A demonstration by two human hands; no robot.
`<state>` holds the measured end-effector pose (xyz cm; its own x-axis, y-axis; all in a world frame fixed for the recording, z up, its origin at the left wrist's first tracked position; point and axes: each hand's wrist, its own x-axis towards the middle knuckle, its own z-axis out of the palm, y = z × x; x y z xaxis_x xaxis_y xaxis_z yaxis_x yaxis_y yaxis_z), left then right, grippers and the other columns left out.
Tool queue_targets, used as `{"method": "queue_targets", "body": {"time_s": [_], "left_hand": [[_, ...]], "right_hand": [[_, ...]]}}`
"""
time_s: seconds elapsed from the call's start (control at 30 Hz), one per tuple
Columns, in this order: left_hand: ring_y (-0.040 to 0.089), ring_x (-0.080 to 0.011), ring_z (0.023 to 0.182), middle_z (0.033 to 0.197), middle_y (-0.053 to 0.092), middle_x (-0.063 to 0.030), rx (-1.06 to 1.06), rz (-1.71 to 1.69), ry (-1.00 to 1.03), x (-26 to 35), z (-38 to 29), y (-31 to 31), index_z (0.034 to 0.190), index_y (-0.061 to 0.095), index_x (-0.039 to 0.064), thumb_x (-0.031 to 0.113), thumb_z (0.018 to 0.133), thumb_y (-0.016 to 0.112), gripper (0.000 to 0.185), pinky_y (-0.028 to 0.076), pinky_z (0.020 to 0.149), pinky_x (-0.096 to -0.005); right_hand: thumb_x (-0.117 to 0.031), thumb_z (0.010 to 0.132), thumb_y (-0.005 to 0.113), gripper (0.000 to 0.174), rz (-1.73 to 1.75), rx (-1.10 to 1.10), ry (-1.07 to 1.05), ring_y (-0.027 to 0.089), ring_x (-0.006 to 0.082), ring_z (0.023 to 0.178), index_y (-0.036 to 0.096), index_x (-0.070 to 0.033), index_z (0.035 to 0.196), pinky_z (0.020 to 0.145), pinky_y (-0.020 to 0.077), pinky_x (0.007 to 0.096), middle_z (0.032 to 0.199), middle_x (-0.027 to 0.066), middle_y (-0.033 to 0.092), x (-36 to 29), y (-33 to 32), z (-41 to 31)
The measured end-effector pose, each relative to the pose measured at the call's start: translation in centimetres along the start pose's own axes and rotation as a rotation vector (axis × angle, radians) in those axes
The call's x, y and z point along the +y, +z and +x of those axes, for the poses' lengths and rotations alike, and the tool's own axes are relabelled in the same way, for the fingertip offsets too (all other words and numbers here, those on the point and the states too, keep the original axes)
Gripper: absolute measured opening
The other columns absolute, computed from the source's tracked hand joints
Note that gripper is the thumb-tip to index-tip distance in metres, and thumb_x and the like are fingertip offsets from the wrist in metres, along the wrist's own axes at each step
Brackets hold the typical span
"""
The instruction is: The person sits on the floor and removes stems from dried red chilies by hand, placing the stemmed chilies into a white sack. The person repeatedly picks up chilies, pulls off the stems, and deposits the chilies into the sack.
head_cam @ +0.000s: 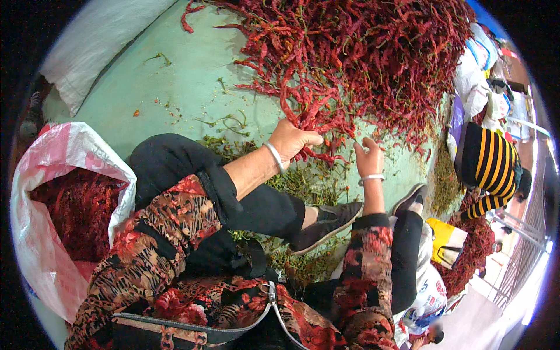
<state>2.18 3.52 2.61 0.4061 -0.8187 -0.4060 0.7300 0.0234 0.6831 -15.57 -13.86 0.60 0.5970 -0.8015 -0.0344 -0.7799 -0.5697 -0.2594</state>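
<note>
My left hand (289,142), a metal bangle at its wrist, is closed around a bunch of dried red chili peppers (308,111) that stick out above and below the fist. To its right is my right hand (369,157), also with a bangle, its thumb and fingers bent near the tip of one chili; whether it pinches anything is not clear. Beyond both hands rises a large heap of dried red chilies (363,52). Green-brown chili stems (323,186) lie scattered on the pale green floor below the hands, around my shoe.
An open woven plastic sack (124,170) holding red chilies stands at the left. A white sack (105,39) lies at the upper left. At the right, a person in a black and yellow striped top (490,157) bends near another chili pile (474,245) and a yellow-and-white bag (446,243).
</note>
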Motion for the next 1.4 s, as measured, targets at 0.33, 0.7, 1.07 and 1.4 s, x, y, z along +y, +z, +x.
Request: {"method": "queue_targets", "body": {"time_s": [0.33,0.7,1.07,1.4], "left_hand": [[0.048,-0.0095,0.051,0.063,0.057,-0.0031,0.005,-0.015,-0.119,-1.0,1.9,-0.3,0.077,0.059,0.002,0.012,0.076,0.060,0.010,0.037,0.047,-0.0230],[0.055,-0.0111,0.072,0.079,0.060,-0.0025,-0.188,0.353,0.317,-3.0,-0.6,0.4,0.092,0.056,0.002,0.012,0.073,0.064,0.023,0.045,0.067,-0.0266],[0.055,-0.0085,0.066,0.076,0.060,-0.0007,0.088,0.041,0.404,2.0,1.7,-0.1,0.085,0.059,0.003,0.007,0.070,0.067,0.018,0.046,0.060,-0.0241],[0.057,-0.0117,0.062,0.069,0.061,-0.0036,-0.085,0.144,0.004,-0.6,1.6,-0.3,0.079,0.060,0.000,0.003,0.068,0.062,0.011,0.044,0.061,-0.0247]], "right_hand": [[-0.021,0.082,0.055,0.024,0.960,-0.197,0.463,0.038,0.0030,0.043,0.059,-0.001,0.070,0.039,0.0278,0.0177,0.052,-0.0020,0.048,-0.2,-2.1,0.7],[-0.001,0.073,0.055,0.003,0.607,-0.076,-0.085,0.049,0.0183,0.052,0.054,0.000,0.071,0.053,0.0416,0.0268,0.060,0.0125,0.055,-9.4,0.2,-9.3],[-0.026,0.071,0.063,0.022,0.013,-0.116,0.099,0.056,0.0341,0.066,0.061,-0.004,0.073,0.058,0.0449,0.0404,0.075,0.0156,0.059,-2.6,1.8,-9.2],[-0.008,0.071,0.061,0.014,0.456,-0.124,0.246,0.058,0.0146,0.063,0.061,0.002,0.080,0.060,0.0457,0.0264,0.068,0.0082,0.062,0.4,1.4,-7.8]]}}
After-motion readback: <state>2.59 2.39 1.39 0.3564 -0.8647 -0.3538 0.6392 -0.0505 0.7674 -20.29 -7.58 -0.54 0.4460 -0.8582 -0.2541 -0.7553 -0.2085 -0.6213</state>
